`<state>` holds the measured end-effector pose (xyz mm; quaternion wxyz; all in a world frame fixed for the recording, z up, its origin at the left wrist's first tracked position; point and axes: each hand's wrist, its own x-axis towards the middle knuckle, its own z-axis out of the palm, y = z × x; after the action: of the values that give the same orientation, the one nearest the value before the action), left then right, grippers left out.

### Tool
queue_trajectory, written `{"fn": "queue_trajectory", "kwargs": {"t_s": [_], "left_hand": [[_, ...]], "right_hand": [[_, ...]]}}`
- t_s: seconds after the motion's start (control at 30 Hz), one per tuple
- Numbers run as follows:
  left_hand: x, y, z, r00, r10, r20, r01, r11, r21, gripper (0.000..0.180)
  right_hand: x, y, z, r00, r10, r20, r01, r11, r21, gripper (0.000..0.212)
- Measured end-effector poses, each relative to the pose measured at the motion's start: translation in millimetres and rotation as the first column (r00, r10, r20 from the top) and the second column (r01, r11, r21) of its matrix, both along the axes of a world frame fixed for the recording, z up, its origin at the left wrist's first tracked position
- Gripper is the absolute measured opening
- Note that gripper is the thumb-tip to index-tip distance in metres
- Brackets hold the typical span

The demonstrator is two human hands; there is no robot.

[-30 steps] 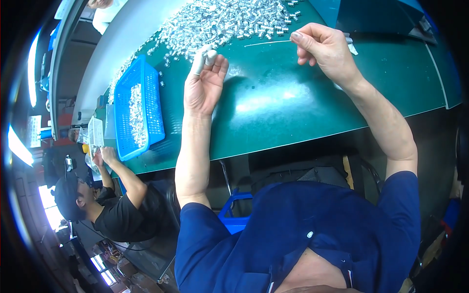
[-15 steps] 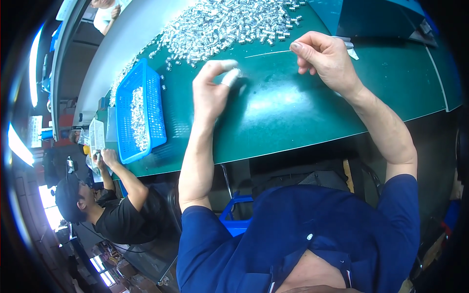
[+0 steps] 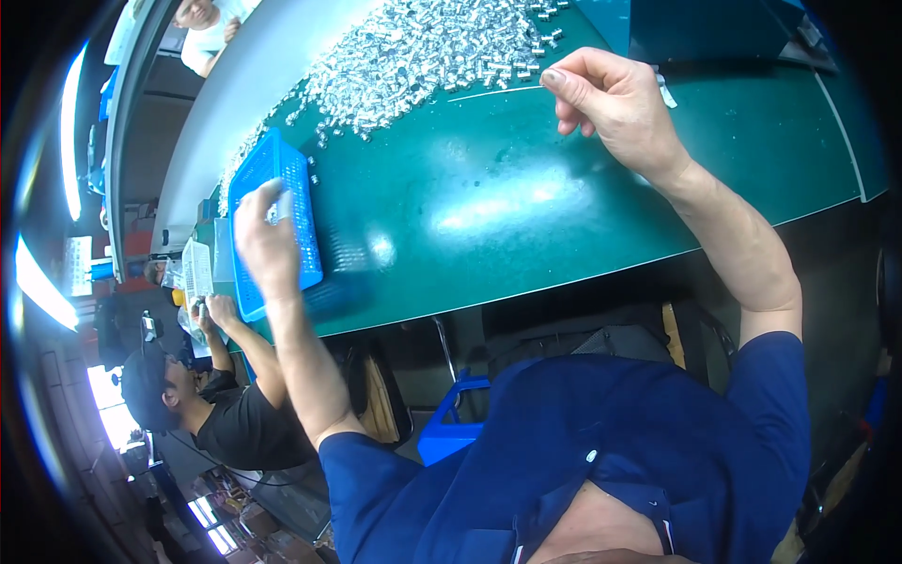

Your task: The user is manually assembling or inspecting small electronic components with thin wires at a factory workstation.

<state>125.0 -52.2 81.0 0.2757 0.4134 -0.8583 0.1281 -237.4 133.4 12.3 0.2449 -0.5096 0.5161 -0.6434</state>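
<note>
Pinches a thin pale rod (image 3: 493, 93) between thumb and forefinger of the right hand (image 3: 615, 108), toward half past one, with the other fingers curled loosely below. Points the rod's free end toward nine o'clock from the fingertips, just beside the near edge of a broad heap of small shiny metal pieces (image 3: 423, 70) at twelve o'clock on the green table (image 3: 404, 282). Holds the left hand (image 3: 266, 235) near half past nine, in front of the blue perforated basket (image 3: 306, 230), fingers bent and badly blurred, with a whitish patch near the tips. Cannot tell whether open or closed there, nor whether gripping anything; cannot tell either whether touching the basket or apart from it. See a few loose pieces scattered between basket and heap. Note a white scrap (image 3: 666, 92) just beyond the right hand at about two o'clock, and a dark box-like shape (image 3: 714, 33) farther out at half past one. Find toward eight o'clock a person in black (image 3: 249, 428), seated at the same table, hands near a white basket (image 3: 196, 271) at nine o'clock, and toward half past ten another person in white (image 3: 214, 42).
</note>
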Motion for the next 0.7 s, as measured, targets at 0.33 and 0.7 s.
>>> {"fn": "queue_trajectory", "kwargs": {"t_s": [0.33, 0.7], "left_hand": [[-60, -10, -26, 0.977, -0.152, -0.149, 0.190, 0.938, 0.291, 0.024], [-137, -30, -86, 0.978, -0.203, -0.041, 0.208, 0.959, 0.194, 0.019]], "right_hand": [[-4, -6, -3, 0.999, -0.053, -0.008, 0.053, 0.998, -0.041, 0.022], [3, -9, -6, 0.999, -0.014, -0.053, 0.019, 0.996, 0.089, 0.023]]}}
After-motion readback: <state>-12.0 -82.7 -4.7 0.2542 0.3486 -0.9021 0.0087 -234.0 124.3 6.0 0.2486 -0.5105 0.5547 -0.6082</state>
